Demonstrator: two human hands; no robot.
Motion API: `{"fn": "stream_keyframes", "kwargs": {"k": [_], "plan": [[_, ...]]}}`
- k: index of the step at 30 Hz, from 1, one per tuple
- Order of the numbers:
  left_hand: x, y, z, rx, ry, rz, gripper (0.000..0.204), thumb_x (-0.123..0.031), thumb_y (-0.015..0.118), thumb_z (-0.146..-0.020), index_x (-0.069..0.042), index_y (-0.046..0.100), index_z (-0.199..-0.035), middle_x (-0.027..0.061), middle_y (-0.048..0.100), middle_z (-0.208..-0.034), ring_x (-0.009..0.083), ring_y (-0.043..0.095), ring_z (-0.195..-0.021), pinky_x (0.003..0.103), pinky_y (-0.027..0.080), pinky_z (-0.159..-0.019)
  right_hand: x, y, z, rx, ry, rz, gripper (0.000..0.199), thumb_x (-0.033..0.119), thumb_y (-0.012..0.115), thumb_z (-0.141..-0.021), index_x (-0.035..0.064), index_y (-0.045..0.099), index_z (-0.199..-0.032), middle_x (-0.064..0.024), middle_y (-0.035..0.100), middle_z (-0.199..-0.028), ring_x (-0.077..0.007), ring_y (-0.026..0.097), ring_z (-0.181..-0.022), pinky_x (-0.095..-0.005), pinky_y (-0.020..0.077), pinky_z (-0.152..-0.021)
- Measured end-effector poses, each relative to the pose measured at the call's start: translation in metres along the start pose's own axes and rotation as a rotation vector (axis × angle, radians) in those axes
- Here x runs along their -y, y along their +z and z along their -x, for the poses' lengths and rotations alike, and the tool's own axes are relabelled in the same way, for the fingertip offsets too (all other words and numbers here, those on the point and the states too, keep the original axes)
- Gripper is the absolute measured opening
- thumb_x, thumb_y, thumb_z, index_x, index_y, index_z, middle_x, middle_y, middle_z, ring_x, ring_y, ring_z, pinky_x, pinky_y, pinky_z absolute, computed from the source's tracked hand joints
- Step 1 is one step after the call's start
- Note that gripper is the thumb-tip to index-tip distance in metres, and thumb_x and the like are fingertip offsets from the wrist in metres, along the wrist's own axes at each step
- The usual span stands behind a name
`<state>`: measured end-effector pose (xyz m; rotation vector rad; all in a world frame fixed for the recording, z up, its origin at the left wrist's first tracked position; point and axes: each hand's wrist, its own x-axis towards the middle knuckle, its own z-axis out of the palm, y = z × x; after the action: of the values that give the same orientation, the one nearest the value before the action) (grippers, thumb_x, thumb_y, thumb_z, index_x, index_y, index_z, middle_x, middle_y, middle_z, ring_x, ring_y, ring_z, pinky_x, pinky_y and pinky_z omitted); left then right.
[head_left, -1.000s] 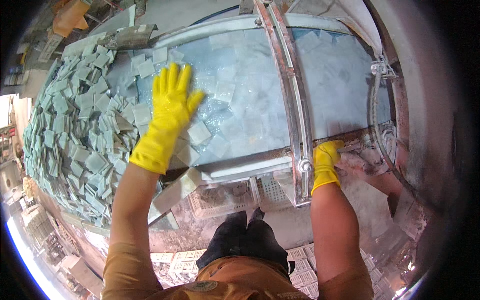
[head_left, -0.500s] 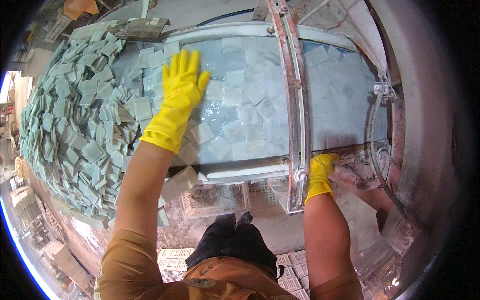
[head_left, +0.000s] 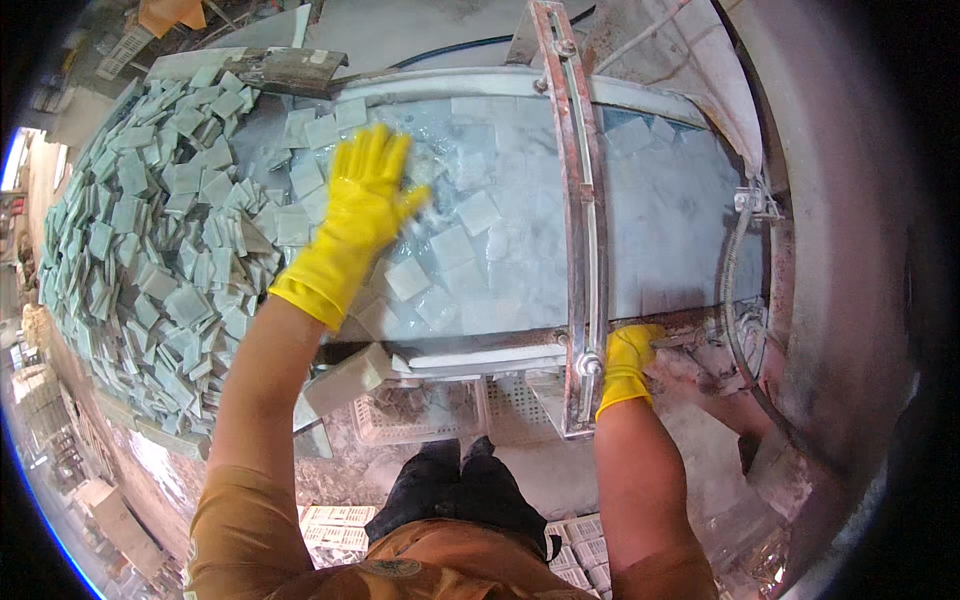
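My left hand (head_left: 366,200), in a yellow rubber glove, lies flat with fingers stretched over small pale green square tiles (head_left: 407,279) on a wet bed (head_left: 510,322). Water glistens around its fingertips. By the foot of a rusty slotted crossbar (head_left: 582,180), my right hand (head_left: 628,362), gloved the same way, is curled at the bed's near edge. Its fingertips are partly hidden there. A large heap of similar tiles (head_left: 130,250) covers the left end of the bed. Rows of tiles lie close together under the milky wet surface toward the crossbar and beyond it.
A ribbed hose (head_left: 728,275) hangs at the bed's right end. Below the near edge stands a plastic crate (head_left: 415,412) with pieces in it. A long block (head_left: 345,383) juts out beside it. Stacked trays (head_left: 335,528) sit near my feet.
My left hand has shifted slightly toward me over the tiles, and some loose tiles near its fingers sit differently. The right hand stays at the near edge. The whole view has tilted a little.
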<state>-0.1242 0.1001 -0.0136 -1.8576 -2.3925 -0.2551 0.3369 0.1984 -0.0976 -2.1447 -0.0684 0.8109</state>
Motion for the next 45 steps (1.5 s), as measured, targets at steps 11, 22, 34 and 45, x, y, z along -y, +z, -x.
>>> {"fn": "stream_keyframes", "kwargs": {"k": [11,22,34,45], "plan": [[0.003,-0.011,-0.015,-0.123,0.045,-0.001,0.076,-0.047,0.071,-0.101,-0.013,0.048,-0.164,0.0262,0.047,-0.165,0.0482,0.042,-0.153,0.059,0.027,-0.129,0.004,0.001,0.024,0.004,0.085,-0.055,0.08,0.071,0.047,-0.103,0.0262,0.042,-0.169,-0.0004,0.049,-0.171,-0.0273,0.048,-0.154,-0.0567,0.0329,-0.125],[0.086,0.0,0.007,-0.256,-0.11,-0.075,0.083,-0.044,0.076,-0.097,-0.009,0.045,-0.165,0.0294,0.044,-0.167,0.0524,0.043,-0.151,0.061,0.03,-0.127,0.008,0.002,0.041,-0.07,0.062,0.214,0.085,0.072,0.048,-0.103,0.0152,0.047,-0.166,-0.0101,0.057,-0.164,-0.0274,0.056,-0.147,-0.0408,0.0423,-0.122],[0.008,0.001,-0.017,0.083,-0.231,-0.056,0.087,-0.061,0.07,-0.098,-0.011,0.046,-0.165,0.0225,0.047,-0.167,0.0527,0.041,-0.152,0.059,0.028,-0.129,-0.001,-0.005,-0.004,-0.135,-0.024,0.15,0.083,0.07,0.059,-0.098,0.0054,0.06,-0.15,-0.0189,0.069,-0.145,-0.0369,0.069,-0.126,-0.0478,0.0553,-0.103],[0.012,0.017,-0.08,-0.048,0.087,0.174,0.075,-0.05,0.071,-0.101,-0.015,0.05,-0.164,0.023,0.044,-0.169,0.0469,0.038,-0.157,0.057,0.028,-0.13,0.025,-0.005,0.06,0.062,0.437,-0.542,0.089,0.077,0.045,-0.101,0.0154,0.048,-0.165,-0.0085,0.048,-0.171,-0.0259,0.044,-0.157,-0.05,0.0371,-0.126]]}}
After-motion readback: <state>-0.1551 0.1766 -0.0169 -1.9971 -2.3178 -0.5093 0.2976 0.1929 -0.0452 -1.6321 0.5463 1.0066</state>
